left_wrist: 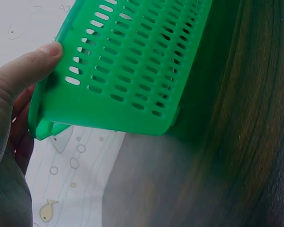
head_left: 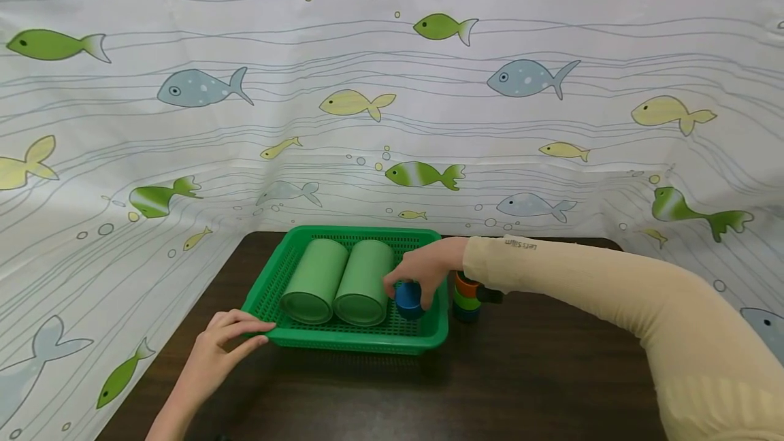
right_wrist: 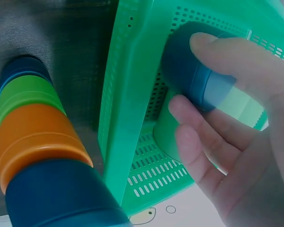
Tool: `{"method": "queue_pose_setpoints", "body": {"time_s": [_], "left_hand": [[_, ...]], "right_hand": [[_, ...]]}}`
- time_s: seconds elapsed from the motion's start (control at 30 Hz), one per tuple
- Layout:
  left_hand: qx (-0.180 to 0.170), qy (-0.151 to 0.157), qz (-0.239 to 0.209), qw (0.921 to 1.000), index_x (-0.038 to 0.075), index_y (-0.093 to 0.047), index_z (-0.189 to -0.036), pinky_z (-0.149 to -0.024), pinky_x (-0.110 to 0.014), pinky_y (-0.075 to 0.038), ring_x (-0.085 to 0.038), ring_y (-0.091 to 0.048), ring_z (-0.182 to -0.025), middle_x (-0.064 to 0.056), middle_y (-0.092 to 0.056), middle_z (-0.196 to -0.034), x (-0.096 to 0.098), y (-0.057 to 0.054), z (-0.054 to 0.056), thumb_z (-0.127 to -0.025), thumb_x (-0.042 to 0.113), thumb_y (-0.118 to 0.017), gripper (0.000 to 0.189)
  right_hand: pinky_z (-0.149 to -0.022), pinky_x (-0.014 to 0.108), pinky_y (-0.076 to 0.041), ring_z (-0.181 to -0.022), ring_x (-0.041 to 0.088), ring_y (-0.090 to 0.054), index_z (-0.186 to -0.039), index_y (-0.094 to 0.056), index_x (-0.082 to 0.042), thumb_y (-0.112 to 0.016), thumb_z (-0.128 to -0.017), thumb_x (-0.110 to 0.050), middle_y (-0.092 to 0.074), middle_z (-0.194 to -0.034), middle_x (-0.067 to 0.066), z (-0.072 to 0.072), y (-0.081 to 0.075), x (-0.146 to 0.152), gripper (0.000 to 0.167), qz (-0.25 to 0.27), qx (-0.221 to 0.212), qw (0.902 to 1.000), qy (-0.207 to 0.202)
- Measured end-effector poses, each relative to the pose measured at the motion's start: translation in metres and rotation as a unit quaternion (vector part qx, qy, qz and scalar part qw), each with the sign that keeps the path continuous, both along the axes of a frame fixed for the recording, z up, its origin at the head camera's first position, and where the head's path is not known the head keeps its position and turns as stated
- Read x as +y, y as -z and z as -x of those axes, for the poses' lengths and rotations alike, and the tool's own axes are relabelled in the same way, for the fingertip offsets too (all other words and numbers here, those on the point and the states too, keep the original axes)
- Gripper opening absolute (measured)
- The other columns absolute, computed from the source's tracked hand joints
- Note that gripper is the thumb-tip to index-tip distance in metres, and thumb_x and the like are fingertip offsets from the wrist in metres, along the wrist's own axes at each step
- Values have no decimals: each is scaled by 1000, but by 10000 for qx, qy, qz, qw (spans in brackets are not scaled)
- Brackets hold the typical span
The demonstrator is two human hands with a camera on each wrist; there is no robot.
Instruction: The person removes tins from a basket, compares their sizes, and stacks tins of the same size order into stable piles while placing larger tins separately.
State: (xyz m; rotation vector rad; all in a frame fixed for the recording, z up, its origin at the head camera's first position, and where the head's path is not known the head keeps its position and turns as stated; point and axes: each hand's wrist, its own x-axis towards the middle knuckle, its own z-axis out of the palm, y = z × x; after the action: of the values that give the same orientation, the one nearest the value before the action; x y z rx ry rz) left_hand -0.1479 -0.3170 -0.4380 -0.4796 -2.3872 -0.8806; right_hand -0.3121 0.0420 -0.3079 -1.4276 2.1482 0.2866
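My right hand (head_left: pixel 427 265) holds a blue cup (head_left: pixel 409 302) inside the right end of a green plastic basket (head_left: pixel 352 341). In the right wrist view the thumb lies on one side of the cup (right_wrist: pixel 180 64) and the fingers on the other. Pale green cans (head_left: pixel 315 278), two of them, lie side by side on their sides in the basket, left of the cup. At the basket's near left corner my left hand (head_left: pixel 222 346) pinches the rim, its thumb (left_wrist: pixel 49 51) on the outer wall and the fingers behind.
Just right of the basket stands a stack of cups: blue at the bottom, then a green cup (right_wrist: pixel 31 97), an orange cup (right_wrist: pixel 45 137) and a dark blue cup (right_wrist: pixel 61 196). A dark wooden table (head_left: pixel 539 373) bears everything. Fish-print sheeting (head_left: pixel 392 128) surrounds its back and sides.
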Motion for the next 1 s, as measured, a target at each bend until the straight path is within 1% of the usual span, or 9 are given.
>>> {"method": "queue_pose_setpoints", "body": {"time_s": [0.07,0.2,0.3,0.4,0.47,0.63,0.73,0.87,1.0], "left_hand": [[43,-23,29,10000,22,-78,-101,-85,-10,-37,3,-45,-102,14,-65,-100,1,0,-1,-70,-3,-83,40],[335,14,75,9994,22,-78,-99,-85,-13,-34,2,-45,-101,12,-65,-100,5,-1,-2,-68,-3,-85,40],[564,58,35,9984,21,-77,-98,-85,-20,-30,1,-44,-99,9,-64,-99,9,-1,-2,-65,-4,-86,42],[719,-10,127,9973,25,-77,-96,-84,-29,-27,1,-43,-98,11,-62,-98,13,-2,-2,-62,-2,-88,45],[803,-66,190,9966,25,-77,-95,-83,-32,-26,0,-43,-97,11,-62,-97,15,-3,-2,-60,-2,-89,46],[968,-118,405,9944,20,-77,-92,-82,-25,-30,0,-43,-93,11,-62,-95,18,-3,-1,-59,-5,-88,43],[1008,-102,552,9933,19,-77,-92,-82,-21,-32,-1,-43,-92,12,-61,-95,18,-3,-1,-59,-6,-87,43],[1046,-112,753,9916,21,-76,-94,-82,-23,-34,-2,-44,-93,14,-61,-96,20,-5,1,-59,-3,-87,43],[1118,-134,794,9905,21,-75,-94,-81,-25,-33,-2,-45,-92,13,-61,-95,21,-6,0,-59,-1,-87,43]], "right_hand": [[-83,27,-50,-109,15,-58,-134,-51,-24,-78,-87,-25,-63,-125,2,-1,-1,1,54,-1,48,10000,-67],[-91,29,-49,-116,16,-54,-134,-51,-25,-77,-87,-27,-58,-129,1,-3,-3,4,53,18,230,9995,-210],[-93,31,-49,-119,16,-51,-133,-52,-28,-77,-87,-29,-54,-132,1,-3,-6,7,52,61,415,9989,-197],[-92,31,-49,-117,16,-51,-132,-52,-29,-78,-87,-30,-54,-133,1,-4,-9,10,52,150,471,9987,-147],[-92,32,-49,-117,16,-51,-132,-52,-28,-78,-87,-29,-53,-134,1,-4,-12,11,52,206,464,9986,-124],[-93,35,-49,-121,19,-51,-133,-54,-26,-78,-87,-27,-53,-137,2,-6,-22,18,52,345,424,9985,-25],[-92,35,-49,-120,21,-51,-133,-54,-25,-78,-87,-24,-53,-136,4,-4,-28,24,52,459,404,9981,-23],[-89,35,-49,-110,21,-52,-134,-53,-24,-77,-88,-22,-53,-130,5,-1,-36,33,52,560,335,9979,-18],[-85,32,-50,-99,18,-54,-134,-54,-25,-76,-88,-21,-52,-127,5,1,-44,41,52,619,269,9977,59]]}}
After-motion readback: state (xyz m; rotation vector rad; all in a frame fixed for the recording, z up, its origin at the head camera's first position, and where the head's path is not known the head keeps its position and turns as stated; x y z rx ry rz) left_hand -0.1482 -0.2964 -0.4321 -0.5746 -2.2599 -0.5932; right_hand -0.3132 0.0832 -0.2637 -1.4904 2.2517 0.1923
